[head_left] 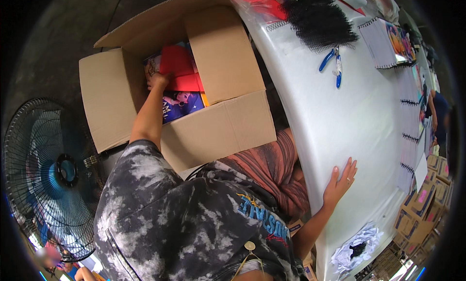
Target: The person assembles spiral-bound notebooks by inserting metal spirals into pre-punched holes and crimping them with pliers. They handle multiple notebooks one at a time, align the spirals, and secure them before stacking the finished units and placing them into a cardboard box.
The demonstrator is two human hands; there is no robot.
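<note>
My left hand (158, 81) reaches into an open cardboard box (218, 130). Its fingers are curled down at the left edge of a red sheet or cover (177, 62); what they grip is hidden. Beside and below the red piece lie books with colourful covers, one of them a purple book (182, 105) with a drawn figure. My right hand (341, 181) rests flat on the white-covered table (310, 116), its fingers stretched out and holding nothing.
On the table are blue-handled pliers (331, 67), a heap of black spiral coils (320, 23), spiral notebooks (383, 43) and crumpled paper (357, 249). A large fan (48, 174) stands at left. Cartons (417, 208) are stacked beyond the table; another person (439, 111) is at far right.
</note>
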